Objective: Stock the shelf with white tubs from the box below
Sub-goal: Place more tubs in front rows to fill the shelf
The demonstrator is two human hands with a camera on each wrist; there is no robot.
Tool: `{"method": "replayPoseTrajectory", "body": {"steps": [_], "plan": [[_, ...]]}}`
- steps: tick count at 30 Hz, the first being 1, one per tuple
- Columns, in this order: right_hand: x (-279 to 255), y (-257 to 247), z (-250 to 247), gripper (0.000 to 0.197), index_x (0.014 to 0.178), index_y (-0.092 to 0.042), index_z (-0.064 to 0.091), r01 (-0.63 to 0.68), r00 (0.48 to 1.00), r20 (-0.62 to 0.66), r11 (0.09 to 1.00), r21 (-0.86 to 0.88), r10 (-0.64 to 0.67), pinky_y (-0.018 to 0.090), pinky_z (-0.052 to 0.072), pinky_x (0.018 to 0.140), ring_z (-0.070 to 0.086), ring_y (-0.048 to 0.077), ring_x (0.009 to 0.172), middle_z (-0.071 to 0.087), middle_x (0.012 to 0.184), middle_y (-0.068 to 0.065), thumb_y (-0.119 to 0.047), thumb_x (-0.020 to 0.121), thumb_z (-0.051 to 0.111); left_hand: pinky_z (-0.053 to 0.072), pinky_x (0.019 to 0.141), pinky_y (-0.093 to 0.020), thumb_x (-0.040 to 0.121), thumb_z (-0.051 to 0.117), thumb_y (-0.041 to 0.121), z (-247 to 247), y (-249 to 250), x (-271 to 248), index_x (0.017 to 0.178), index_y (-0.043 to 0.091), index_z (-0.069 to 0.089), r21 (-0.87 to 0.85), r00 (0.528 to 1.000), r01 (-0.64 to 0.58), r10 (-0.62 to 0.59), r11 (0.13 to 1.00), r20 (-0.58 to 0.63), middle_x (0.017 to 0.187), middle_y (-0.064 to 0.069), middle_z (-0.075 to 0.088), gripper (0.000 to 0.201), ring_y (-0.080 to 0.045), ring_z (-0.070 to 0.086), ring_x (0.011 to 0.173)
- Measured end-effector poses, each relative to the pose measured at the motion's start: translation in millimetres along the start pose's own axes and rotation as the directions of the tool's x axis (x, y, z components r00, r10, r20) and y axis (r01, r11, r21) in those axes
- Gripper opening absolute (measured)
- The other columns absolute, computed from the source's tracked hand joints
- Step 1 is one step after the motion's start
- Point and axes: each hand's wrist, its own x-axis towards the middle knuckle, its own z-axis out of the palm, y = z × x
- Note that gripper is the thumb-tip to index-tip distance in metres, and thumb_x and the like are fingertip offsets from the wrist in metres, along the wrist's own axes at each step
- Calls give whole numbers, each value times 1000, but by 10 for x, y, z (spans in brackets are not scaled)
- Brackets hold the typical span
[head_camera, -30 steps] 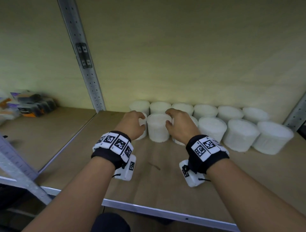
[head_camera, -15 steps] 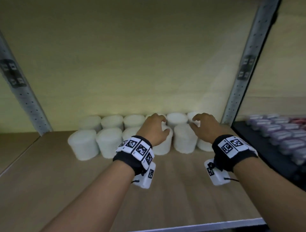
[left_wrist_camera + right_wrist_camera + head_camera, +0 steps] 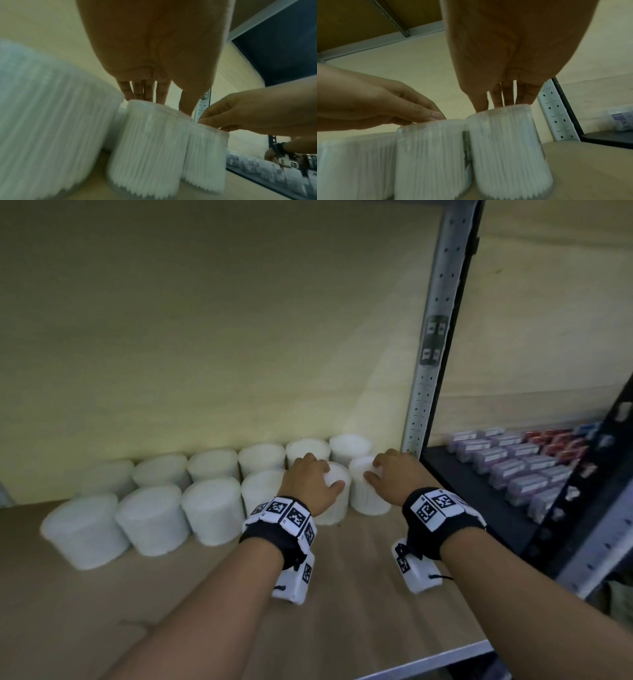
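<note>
White ribbed tubs stand in two rows along the back of the wooden shelf. My left hand grips from above the second-to-last tub of the front row, fingers behind its rim and thumb in front. My right hand grips the top of the last tub the same way. In the left wrist view the left hand caps its tub. The right wrist view has the right hand on its tub. Both tubs stand on the shelf, touching. The box below is out of sight.
A perforated metal upright rises just right of the last tub. Beyond it a dark shelf carries rows of small purple and red packs. The wall lies close behind the back row. The shelf's metal front edge is near me.
Both hands have moved right along the front row, from tubs near its left end to the two at its right end. The head view has swung right with them.
</note>
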Motion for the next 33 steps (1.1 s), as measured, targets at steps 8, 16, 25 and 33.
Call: {"method": "replayPoseTrajectory", "body": {"steps": [8, 16, 25, 33], "plan": [[2, 4, -3, 44, 131, -12, 52, 38, 999, -11, 999, -11, -38, 32, 37, 99, 49, 29, 118, 51, 134, 8, -40, 99, 40, 40, 102, -37, 87, 59, 44, 51, -26, 20, 127, 14, 56, -27, 999, -12, 12, 1000, -32, 129, -5, 50, 50, -24, 46, 122], [-7, 10, -7, 44, 131, -12, 52, 44, 999, -4, 999, -17, -44, 32, 36, 101, 48, 29, 120, 50, 135, 8, -40, 99, 41, 41, 101, -38, 89, 57, 44, 62, -13, 21, 128, 14, 55, -21, 1000, 0, -1, 1000, -24, 129, -5, 48, 49, -24, 44, 124], [32, 28, -9, 45, 132, -12, 51, 63, 998, 11, 998, -23, -63, 33, 35, 102, 47, 29, 122, 50, 134, 8, -40, 99, 41, 41, 102, -39, 88, 57, 45, 44, 2, 40, 129, 15, 54, -8, 1000, 14, -14, 1000, 1, 130, -4, 48, 51, -24, 43, 125], [101, 26, -7, 39, 128, -17, 52, 51, 998, 45, 998, -41, -49, 37, 41, 101, 51, 27, 117, 51, 132, 4, -40, 97, 44, 41, 102, -37, 88, 58, 44, 27, 5, 38, 129, 13, 54, -21, 1000, 14, -14, 1000, 8, 130, -4, 48, 52, -23, 43, 125]]}}
